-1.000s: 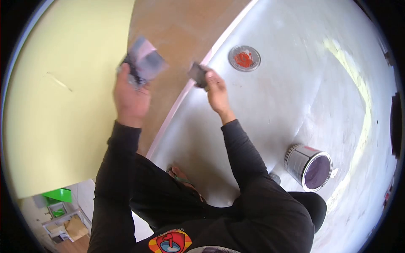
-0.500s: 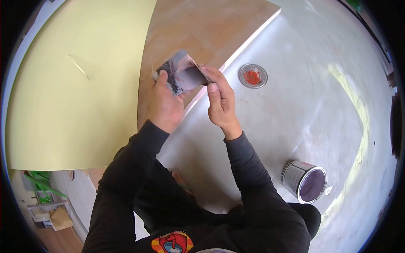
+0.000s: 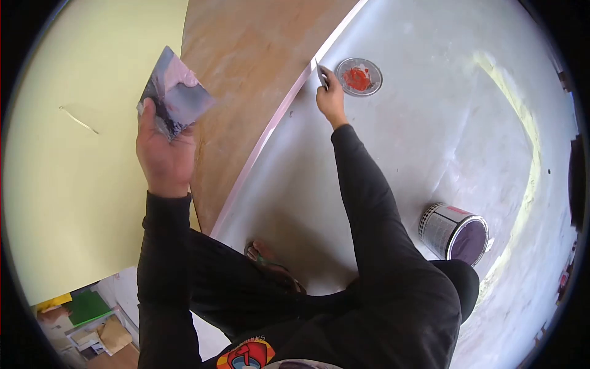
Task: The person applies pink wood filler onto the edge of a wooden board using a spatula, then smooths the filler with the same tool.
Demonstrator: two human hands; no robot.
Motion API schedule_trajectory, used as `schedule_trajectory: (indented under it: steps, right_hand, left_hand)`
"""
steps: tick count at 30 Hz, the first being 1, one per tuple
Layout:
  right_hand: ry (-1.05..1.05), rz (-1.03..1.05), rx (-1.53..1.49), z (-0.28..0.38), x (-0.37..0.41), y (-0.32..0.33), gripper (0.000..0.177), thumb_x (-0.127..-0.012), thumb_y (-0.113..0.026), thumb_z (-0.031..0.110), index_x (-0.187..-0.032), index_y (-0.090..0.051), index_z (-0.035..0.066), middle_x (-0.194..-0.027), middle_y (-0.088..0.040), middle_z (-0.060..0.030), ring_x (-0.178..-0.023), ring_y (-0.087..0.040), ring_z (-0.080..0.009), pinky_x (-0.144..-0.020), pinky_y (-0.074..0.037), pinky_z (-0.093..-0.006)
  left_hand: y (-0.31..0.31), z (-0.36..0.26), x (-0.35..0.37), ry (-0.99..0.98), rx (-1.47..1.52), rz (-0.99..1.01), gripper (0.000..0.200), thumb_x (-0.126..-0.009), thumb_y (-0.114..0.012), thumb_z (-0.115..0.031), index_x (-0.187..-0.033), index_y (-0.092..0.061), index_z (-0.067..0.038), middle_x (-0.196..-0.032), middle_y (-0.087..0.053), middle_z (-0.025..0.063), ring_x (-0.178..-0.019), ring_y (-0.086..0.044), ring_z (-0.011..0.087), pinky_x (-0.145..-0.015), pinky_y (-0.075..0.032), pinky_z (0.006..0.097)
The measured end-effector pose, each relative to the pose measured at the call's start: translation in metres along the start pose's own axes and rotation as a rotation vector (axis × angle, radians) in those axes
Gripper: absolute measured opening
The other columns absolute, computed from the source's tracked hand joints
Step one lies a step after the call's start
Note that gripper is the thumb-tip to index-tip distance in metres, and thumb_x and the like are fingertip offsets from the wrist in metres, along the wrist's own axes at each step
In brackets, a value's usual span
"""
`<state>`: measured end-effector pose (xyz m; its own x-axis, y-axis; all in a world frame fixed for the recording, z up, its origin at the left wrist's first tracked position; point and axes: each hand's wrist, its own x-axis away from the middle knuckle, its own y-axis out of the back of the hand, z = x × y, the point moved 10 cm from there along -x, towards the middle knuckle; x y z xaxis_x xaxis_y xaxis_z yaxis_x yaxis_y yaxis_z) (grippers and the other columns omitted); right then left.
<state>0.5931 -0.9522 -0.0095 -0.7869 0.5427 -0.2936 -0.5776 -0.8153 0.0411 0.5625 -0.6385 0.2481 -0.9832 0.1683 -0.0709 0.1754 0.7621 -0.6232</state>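
Observation:
My left hand (image 3: 165, 154) grips a square mixing board (image 3: 189, 101), smeared with pinkish and dark grey paste, above the seam between the yellow panel and the brown board. In my right hand (image 3: 332, 101) is a thin putty knife (image 3: 321, 74), seen nearly edge-on, its blade at the pale edge strip (image 3: 302, 79) of the brown board. Pink paste runs along part of that strip. Just right of this hand, a round lid (image 3: 376, 88) bears red paste (image 3: 356, 78).
An open can (image 3: 439, 230) of dark purplish filler lies tilted on the grey surface (image 3: 405, 147). A yellowish filler band (image 3: 531, 154) curves at the right. The brown board (image 3: 239, 80) and yellow panel (image 3: 80, 178) fill the left. My foot (image 3: 264, 253) shows below.
My hands have moved apart. The left went left with the mixing board; the right went up with the putty knife, off the board and to the edge strip. The view has shifted somewhat.

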Motion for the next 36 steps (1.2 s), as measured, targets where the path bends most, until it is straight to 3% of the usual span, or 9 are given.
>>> schedule_trajectory:
  steps: [3,11,16,20,23,26,32,33,36]
  right_hand:
    - [-0.157,0.046,0.003,-0.023,-0.005,-0.016,0.055,-0.076,-0.044,-0.011,-0.127,-0.058,0.005,-0.117,-0.064,-0.0196,-0.109,-0.063,-0.0284,-0.095,-0.048,-0.0353]
    - [-0.194,-0.008,-0.027,-0.025,0.089,-0.060,0.046,-0.073,-0.044,-0.008,-0.114,-0.061,0.003,-0.103,-0.067,-0.0152,-0.104,-0.063,-0.0259,-0.093,-0.048,-0.0343]
    - [-0.213,-0.046,-0.053,0.018,0.170,-0.089,0.047,-0.070,-0.044,-0.008,-0.114,-0.058,-0.002,-0.106,-0.063,-0.0191,-0.107,-0.062,-0.0317,-0.095,-0.046,-0.0354]
    - [-0.255,0.020,-0.117,0.037,0.217,-0.097,0.048,-0.071,-0.044,-0.010,-0.117,-0.057,-0.001,-0.108,-0.063,-0.0166,-0.109,-0.061,-0.0277,-0.096,-0.046,-0.0345]
    - [-0.423,0.516,-0.360,0.016,0.232,-0.121,0.055,-0.071,-0.043,-0.015,-0.121,-0.059,0.001,-0.112,-0.064,-0.0060,-0.106,-0.060,-0.0176,-0.092,-0.048,-0.0317]
    - [-0.451,0.576,-0.532,0.046,0.178,-0.087,0.058,-0.072,-0.045,-0.016,-0.126,-0.058,0.001,-0.114,-0.064,-0.0050,-0.103,-0.061,-0.0167,-0.089,-0.051,-0.0323]
    - [-0.063,0.360,-0.685,0.192,0.056,0.002,0.052,-0.079,-0.047,-0.011,-0.129,-0.056,0.003,-0.119,-0.061,-0.0054,-0.100,-0.061,-0.0164,-0.091,-0.049,-0.0324]
    - [0.079,0.373,-0.490,0.220,0.046,0.016,0.049,-0.081,-0.046,-0.011,-0.126,-0.058,0.003,-0.120,-0.062,-0.0075,-0.103,-0.061,-0.0158,-0.091,-0.049,-0.0321]
    - [0.566,0.382,-0.033,0.303,0.040,0.041,0.052,-0.070,-0.049,-0.012,-0.116,-0.065,0.008,-0.119,-0.063,-0.0107,-0.108,-0.061,-0.0297,-0.089,-0.049,-0.0365]
  left_hand:
    - [0.004,-0.003,-0.001,0.031,0.011,0.018,0.028,-0.102,-0.049,-0.021,-0.125,-0.053,-0.005,-0.125,-0.062,0.0084,-0.113,-0.061,0.0230,-0.095,-0.051,0.0417]
    - [0.003,-0.009,0.000,0.060,0.054,0.074,0.028,-0.103,-0.046,-0.017,-0.123,-0.055,0.001,-0.124,-0.062,0.0126,-0.113,-0.062,0.0236,-0.098,-0.052,0.0393]
    - [-0.008,-0.003,0.000,0.074,0.105,0.099,0.028,-0.102,-0.047,-0.017,-0.122,-0.055,0.000,-0.123,-0.063,0.0132,-0.114,-0.061,0.0240,-0.099,-0.051,0.0404]
    - [-0.010,0.005,-0.002,0.086,0.129,0.081,0.026,-0.102,-0.047,-0.017,-0.122,-0.056,-0.002,-0.123,-0.064,0.0115,-0.111,-0.063,0.0232,-0.096,-0.052,0.0391]
    - [-0.014,0.014,-0.001,0.095,0.077,0.172,0.025,-0.102,-0.048,-0.018,-0.120,-0.057,-0.004,-0.121,-0.065,0.0097,-0.108,-0.064,0.0222,-0.091,-0.054,0.0376]
    - [-0.015,0.023,0.002,0.115,0.084,0.125,0.024,-0.102,-0.048,-0.019,-0.119,-0.058,-0.006,-0.119,-0.066,0.0083,-0.106,-0.065,0.0212,-0.087,-0.055,0.0368]
    - [-0.023,0.044,0.012,0.073,-0.022,-0.068,0.024,-0.101,-0.050,-0.023,-0.122,-0.053,-0.011,-0.119,-0.063,0.0049,-0.108,-0.063,0.0227,-0.086,-0.055,0.0422]
    - [-0.026,0.042,0.015,0.045,-0.116,-0.096,0.025,-0.101,-0.050,-0.023,-0.123,-0.051,-0.011,-0.118,-0.062,0.0045,-0.108,-0.062,0.0229,-0.085,-0.055,0.0425]
    - [-0.037,0.027,0.020,-0.093,-0.284,-0.154,0.024,-0.102,-0.049,-0.024,-0.122,-0.049,-0.011,-0.116,-0.061,0.0044,-0.106,-0.063,0.0215,-0.082,-0.056,0.0425]
